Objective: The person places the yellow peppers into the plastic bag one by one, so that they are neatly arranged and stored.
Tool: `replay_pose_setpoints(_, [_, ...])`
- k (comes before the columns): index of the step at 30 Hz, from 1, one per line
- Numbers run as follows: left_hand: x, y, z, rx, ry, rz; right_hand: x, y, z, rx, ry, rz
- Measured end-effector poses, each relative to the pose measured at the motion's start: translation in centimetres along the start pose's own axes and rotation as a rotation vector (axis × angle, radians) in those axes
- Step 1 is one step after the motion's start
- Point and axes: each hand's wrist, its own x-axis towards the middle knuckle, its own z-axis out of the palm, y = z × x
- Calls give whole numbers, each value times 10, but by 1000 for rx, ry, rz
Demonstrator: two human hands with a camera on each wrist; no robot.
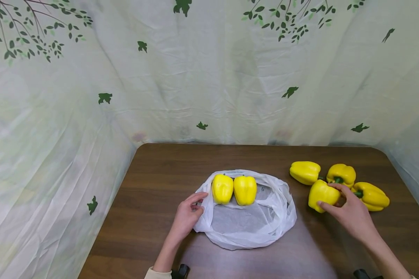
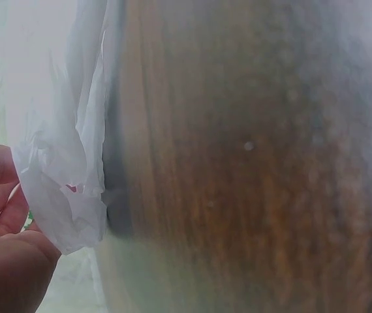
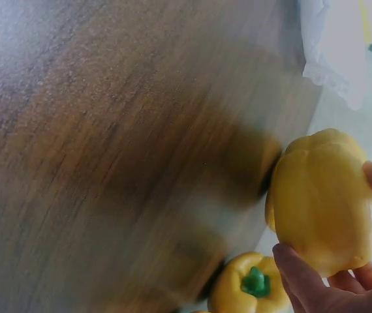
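A white plastic bag (image 1: 251,241) lies on the table with its mouth spread. Two yellow bell peppers (image 1: 222,189) (image 1: 245,190) stand side by side at its far left. My left hand (image 1: 188,215) holds the bag's left rim with loosely bent fingers; in the left wrist view the thin plastic (image 2: 59,169) hides the fingertips. On the right, my right hand (image 1: 352,213) grips another yellow bell pepper (image 1: 322,196) between thumb and fingers; in the right wrist view this pepper (image 3: 323,202) shows its lobed end.
Close round the gripped pepper lie three more yellow bell peppers (image 1: 305,172) (image 1: 343,173) (image 1: 373,197), some showing green stems. The brown wooden table (image 1: 139,217) ends at a pale leaf-printed curtain (image 1: 213,85) at the back and sides.
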Motion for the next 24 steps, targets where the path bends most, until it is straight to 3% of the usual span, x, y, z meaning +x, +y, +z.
replay_pose_setpoints(9, [2,-3,1,-21,23,64,1,-6,-2,29,-36,-15])
replay_pose_setpoints(16, [2,-4,1,-51,23,60,6,-12,-3,45,-72,-47])
replay_pose_setpoints(24, [2,-4,2,-17,18,45,7,-18,-5,78,-117,-72])
